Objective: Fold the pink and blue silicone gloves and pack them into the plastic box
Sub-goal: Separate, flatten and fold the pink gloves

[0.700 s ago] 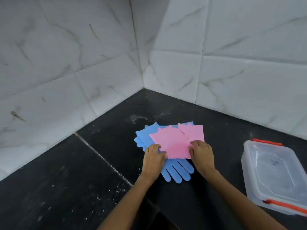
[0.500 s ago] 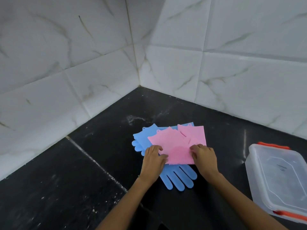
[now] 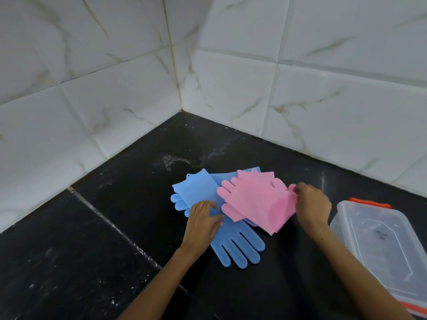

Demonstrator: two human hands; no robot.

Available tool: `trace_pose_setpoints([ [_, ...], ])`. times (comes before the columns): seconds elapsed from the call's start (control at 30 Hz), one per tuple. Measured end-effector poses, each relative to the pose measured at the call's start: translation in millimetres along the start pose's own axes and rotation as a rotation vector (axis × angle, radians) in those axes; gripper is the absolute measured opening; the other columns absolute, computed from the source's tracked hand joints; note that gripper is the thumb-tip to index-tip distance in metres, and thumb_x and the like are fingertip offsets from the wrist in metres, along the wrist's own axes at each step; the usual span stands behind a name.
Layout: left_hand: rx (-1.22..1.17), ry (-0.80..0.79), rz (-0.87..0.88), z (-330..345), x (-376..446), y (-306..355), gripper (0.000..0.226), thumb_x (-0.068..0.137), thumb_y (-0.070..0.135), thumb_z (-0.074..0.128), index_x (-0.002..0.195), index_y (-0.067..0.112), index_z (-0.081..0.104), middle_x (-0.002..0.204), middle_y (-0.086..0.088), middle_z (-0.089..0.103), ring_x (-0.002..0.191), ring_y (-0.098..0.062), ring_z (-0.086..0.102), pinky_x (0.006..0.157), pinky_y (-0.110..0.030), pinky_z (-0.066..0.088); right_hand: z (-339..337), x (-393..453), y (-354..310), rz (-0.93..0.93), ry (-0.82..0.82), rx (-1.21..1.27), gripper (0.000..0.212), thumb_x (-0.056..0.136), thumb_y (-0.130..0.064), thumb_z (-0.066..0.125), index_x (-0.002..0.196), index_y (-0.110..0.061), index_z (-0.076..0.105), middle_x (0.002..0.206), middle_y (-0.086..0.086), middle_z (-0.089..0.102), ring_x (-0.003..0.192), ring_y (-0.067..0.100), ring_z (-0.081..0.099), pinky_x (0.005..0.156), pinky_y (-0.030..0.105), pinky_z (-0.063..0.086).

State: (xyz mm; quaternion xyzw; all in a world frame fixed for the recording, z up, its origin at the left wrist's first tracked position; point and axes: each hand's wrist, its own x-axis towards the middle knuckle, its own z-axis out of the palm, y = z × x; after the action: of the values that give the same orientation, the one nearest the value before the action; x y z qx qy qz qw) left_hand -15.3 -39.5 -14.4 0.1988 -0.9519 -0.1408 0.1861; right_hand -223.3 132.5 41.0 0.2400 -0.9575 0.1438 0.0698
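The pink gloves (image 3: 256, 200) lay stacked on the blue gloves (image 3: 233, 241) on the black counter (image 3: 92, 262), near the back corner where the tiled walls (image 3: 231, 72) met. The right hand (image 3: 313, 205) pinched the right edge of the pink stack between thumb and fingertips, that edge raised off the counter. The left hand (image 3: 203, 224) rested flat, fingers extended, on the blue glove just left of the pink stack. The plastic box (image 3: 381, 245) stood at the counter's right edge, apart from the gloves, lid on and orange clips (image 3: 369, 202) visible.

Risks, as judged:
- The pink stack was held by one edge only. Silicone is limp and springy, so the fold may open or the two pink gloves may slide apart when lifted.
- The pink gloves overlapped the blue. Drawing them away may drag or disturb the blue pair unless the left hand keeps pressure on.
- One blue glove lay full length with its fingers toward the near edge; it appeared not yet folded and would not fit the box so.
- The box was closed. Both hands were occupied, so the lid must come off before packing.

Not determinable:
- The box's right side and near corner were cut off by the frame.
- Whether the clips were latched could not be told.
- The blue gloves' middle was hidden under the pink stack and the left hand.
- The right thumb's exact hold was partly obscured.
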Motion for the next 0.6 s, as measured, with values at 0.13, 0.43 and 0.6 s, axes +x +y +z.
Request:
trace_pose_setpoints([
  [0.13, -0.010, -0.017, -0.028, -2.6, -3.6, -14.0, 0.012, 0.081, 0.023, 0.071, 0.091, 0.021, 0.076, 0.113, -0.004, 0.060, 0.113, -0.022, 0.053, 0.096, -0.031, 0.038, 7.7, -8.8, -13.4, -0.202, -0.050, 0.108, 0.024, 0.087, -0.003, 0.059, 0.108, -0.010, 0.069, 0.113, 0.009, 0.067, 0.095, 0.025, 0.063, 0.079, 0.035, 0.052],
  [0.43, 0.001, -0.141, 0.028, -16.9, -10.3, -34.7, 0.016, 0.081, 0.033, 0.070, 0.094, 0.028, 0.076, 0.121, 0.001, 0.055, 0.119, -0.017, 0.046, 0.098, -0.030, 0.035, 41.5, -19.3, -63.6, -0.605, -0.356, 0.164, 0.027, 0.091, -0.028, 0.057, 0.114, -0.020, 0.067, 0.119, -0.001, 0.065, 0.108, 0.018, 0.056, 0.094, 0.033, 0.044],
  [0.6, 0.022, -0.178, 0.039, -15.8, -16.5, -40.5, 0.022, 0.085, 0.033, 0.065, 0.105, 0.030, 0.072, 0.125, 0.003, 0.051, 0.123, -0.015, 0.040, 0.101, -0.026, 0.028, 49.6, -22.6, -62.4, -0.629, -0.375, 0.098, 0.029, 0.090, -0.030, 0.058, 0.117, -0.023, 0.065, 0.120, -0.003, 0.064, 0.107, 0.017, 0.056, 0.092, 0.029, 0.043],
])
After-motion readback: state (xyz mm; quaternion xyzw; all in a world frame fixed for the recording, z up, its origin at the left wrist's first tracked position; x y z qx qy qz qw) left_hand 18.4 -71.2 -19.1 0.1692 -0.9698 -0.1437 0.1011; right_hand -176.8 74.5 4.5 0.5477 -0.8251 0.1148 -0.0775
